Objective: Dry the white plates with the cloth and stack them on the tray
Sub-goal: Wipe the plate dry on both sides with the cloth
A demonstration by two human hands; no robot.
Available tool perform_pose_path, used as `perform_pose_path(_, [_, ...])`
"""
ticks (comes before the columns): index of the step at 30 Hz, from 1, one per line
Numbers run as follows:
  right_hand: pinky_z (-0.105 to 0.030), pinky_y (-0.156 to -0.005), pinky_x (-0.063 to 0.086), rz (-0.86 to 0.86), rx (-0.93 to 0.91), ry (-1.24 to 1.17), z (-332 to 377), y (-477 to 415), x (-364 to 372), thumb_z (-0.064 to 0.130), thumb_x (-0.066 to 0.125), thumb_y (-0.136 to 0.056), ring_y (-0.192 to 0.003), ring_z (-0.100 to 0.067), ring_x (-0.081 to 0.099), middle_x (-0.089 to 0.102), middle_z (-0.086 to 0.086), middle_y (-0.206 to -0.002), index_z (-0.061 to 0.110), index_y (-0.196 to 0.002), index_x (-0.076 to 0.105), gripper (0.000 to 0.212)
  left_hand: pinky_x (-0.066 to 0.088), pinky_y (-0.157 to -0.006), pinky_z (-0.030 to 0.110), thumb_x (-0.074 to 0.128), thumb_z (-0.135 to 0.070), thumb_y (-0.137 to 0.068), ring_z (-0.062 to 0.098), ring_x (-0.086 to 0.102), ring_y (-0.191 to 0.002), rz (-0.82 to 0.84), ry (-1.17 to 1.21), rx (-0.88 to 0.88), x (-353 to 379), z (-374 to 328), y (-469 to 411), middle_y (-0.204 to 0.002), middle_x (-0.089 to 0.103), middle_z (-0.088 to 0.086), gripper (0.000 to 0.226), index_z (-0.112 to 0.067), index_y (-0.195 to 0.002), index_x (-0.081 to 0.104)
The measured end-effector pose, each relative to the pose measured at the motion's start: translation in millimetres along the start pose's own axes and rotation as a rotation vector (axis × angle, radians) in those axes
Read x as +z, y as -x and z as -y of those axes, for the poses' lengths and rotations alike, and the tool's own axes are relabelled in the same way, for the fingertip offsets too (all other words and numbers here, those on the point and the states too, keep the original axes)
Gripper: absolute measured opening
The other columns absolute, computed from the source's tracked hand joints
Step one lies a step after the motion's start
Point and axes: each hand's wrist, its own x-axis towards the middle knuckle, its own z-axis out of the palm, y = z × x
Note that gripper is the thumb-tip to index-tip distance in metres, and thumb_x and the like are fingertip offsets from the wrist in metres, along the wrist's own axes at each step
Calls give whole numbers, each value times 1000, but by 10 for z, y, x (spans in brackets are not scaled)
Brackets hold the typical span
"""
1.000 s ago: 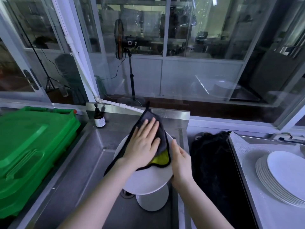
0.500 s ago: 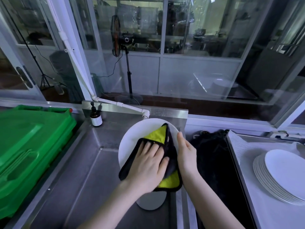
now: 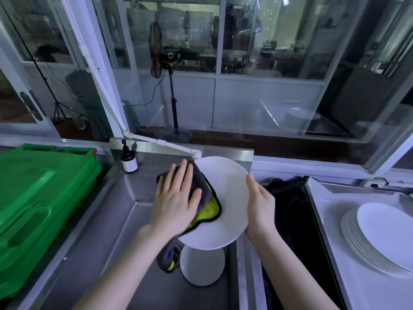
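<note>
Left hand [image 3: 176,198] flat, grip open, straight fingers pressing the grey-and-yellow cloth [image 3: 207,209] onto the left part of a white plate [image 3: 228,198], which is tilted above the steel sink [image 3: 111,231] near its right edge. Right hand [image 3: 260,204] grips that plate's right rim. A second plate [image 3: 202,267] lies in the sink below, and a plate stack [image 3: 380,238] sits on the tray [image 3: 335,209] at right.

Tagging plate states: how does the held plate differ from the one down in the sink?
The held plate is up and tilted, right hand at its rim; the sink plate sits low in the sink, no hand on it. The left hand presses the cloth on the held plate; the sink plate is not being wiped. Both are white and round.
</note>
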Motion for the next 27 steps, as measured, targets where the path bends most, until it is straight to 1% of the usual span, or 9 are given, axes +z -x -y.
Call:
perform_pose_path(4, [-32,-69,34,10,-68,49,-73,27,59,42,60,-97,-73,-17,41,45,-16,-69,-14,-80,53,60,-3,-121,39,7,-56,-93,12,-15,-150,29,134,122,107,-365,338,-161,-16,-14,72,-24,-157,0])
perform_pose_path(8, [-25,-64,47,103,-32,104,-119,95,102,41,58,-99,-70,-12,57,64,3,-67,9,-66,64,46,3,-122,48,15,-53,-96,16,-3,-152,-21,95,200,60,-425,226,-165,-5,-12,68,-24,-158,6])
perform_pose_path(11, [-36,-84,57,225,-7,78,-135,175,122,42,57,-99,-93,-18,72,78,-1,-93,23,-90,81,32,6,-121,50,19,-54,-96,19,5,-152,-52,83,219,-54,-287,10,-165,2,-9,69,-24,-157,11])
perform_pose_path(13, [-42,-88,55,288,4,68,-143,238,126,42,58,-98,-102,-26,72,78,-7,-100,27,-101,80,27,15,-119,48,22,-54,-94,24,22,-148,-96,65,171,-152,-177,-125,-162,24,-2,69,-23,-156,22])
perform_pose_path(17, [-39,-77,52,373,-92,168,-76,246,88,44,61,-96,-85,-19,65,76,-10,-93,17,-95,79,32,44,-95,37,34,-59,-90,24,52,-120,-91,191,112,-327,32,-332,-133,55,-5,60,-30,-141,45])
perform_pose_path(20, [-37,-69,39,409,-189,274,24,202,23,41,61,-97,-75,-18,51,58,-8,-77,-6,-94,65,47,44,-78,35,56,-50,-90,25,61,-98,-95,411,-22,-373,159,-390,-110,64,-4,40,-29,-123,47])
perform_pose_path(22, [-35,-67,38,431,-230,327,69,150,-36,35,59,-99,-71,-16,50,56,-5,-74,-3,-91,66,40,42,-72,33,58,-49,-88,20,58,-84,-121,472,-71,-384,157,-380,-93,61,-8,31,-27,-106,48])
perform_pose_path(25, [-34,-66,37,475,-260,383,117,102,-79,40,59,-98,-69,-15,48,54,-2,-71,-3,-83,64,46,41,-78,33,58,-43,-93,24,59,-90,-274,468,-8,-369,49,-318,-91,61,-4,26,-18,-95,64])
perform_pose_path(27, [-33,-67,38,491,-275,425,121,72,-94,44,58,-95,-71,-12,49,56,0,-73,-3,-87,65,48,44,-85,39,51,-51,-90,28,59,-96,-319,389,58,-355,16,-262,-100,62,1,43,-13,-100,69])
